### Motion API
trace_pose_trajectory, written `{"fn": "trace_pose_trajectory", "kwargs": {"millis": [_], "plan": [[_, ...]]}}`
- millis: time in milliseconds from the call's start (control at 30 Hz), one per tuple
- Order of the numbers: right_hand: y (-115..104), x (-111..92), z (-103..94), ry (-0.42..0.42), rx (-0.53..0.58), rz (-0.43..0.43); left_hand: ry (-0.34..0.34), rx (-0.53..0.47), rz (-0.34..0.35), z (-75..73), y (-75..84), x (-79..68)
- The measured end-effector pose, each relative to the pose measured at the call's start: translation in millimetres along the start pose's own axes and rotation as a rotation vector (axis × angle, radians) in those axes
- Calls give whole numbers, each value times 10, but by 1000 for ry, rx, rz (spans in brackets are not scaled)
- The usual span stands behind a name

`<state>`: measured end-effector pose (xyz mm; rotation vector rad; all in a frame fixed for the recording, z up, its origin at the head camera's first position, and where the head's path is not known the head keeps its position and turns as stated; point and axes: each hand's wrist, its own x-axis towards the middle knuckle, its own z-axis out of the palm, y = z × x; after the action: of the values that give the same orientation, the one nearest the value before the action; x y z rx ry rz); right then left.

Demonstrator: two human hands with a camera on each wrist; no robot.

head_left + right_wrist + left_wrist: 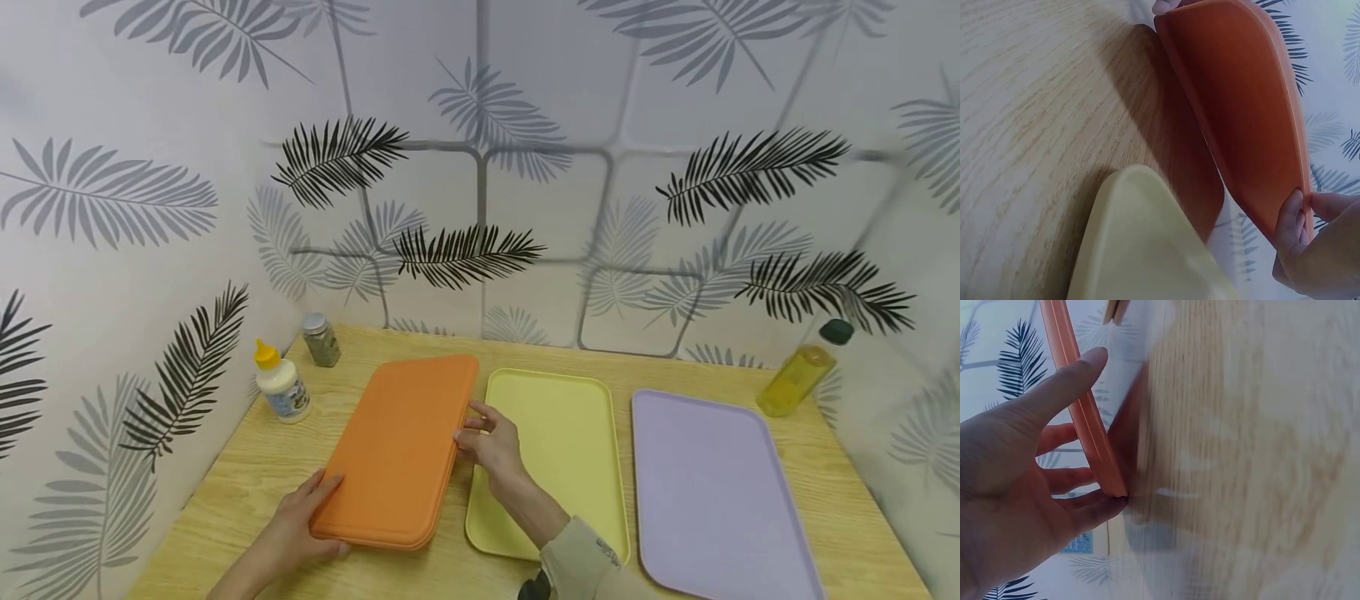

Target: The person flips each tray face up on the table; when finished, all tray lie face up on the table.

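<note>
Both hands hold an orange tray (397, 450) tilted above the wooden table, flat underside facing up. Its hollow side (1235, 94) faces the table in the right wrist view. My left hand (288, 525) grips the near left corner; in the left wrist view the thumb lies across the tray's edge (1060, 331), with the fingers on the other side. My right hand (498, 454) pinches the right long edge between thumb and fingers. Directly right of the orange tray lies a yellow tray (562, 450), partly covered by the right forearm.
A purple tray (712, 483) lies right of the yellow one. An oil bottle (798, 379) with a dark cap stands at the back right. Back left are a white glue bottle (283, 387) with a yellow tip and a small lidded jar (322, 342). Patterned walls border the table.
</note>
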<state>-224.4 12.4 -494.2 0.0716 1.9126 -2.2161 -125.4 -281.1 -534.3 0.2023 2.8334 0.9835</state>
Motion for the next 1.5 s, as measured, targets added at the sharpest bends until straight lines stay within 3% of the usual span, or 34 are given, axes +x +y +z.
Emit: {"fn": "trace_pose_trajectory", "kwargs": {"millis": [867,1267,1500], "plan": [[-154,-7,6,-68,53,-47,103,136,63,8,186,-70],[-264,-27,45,-79,95,-68,187,103,84,83,237,-111],[-377,-39,67,-144,147,-102,252,68,170,137,264,-145]]}}
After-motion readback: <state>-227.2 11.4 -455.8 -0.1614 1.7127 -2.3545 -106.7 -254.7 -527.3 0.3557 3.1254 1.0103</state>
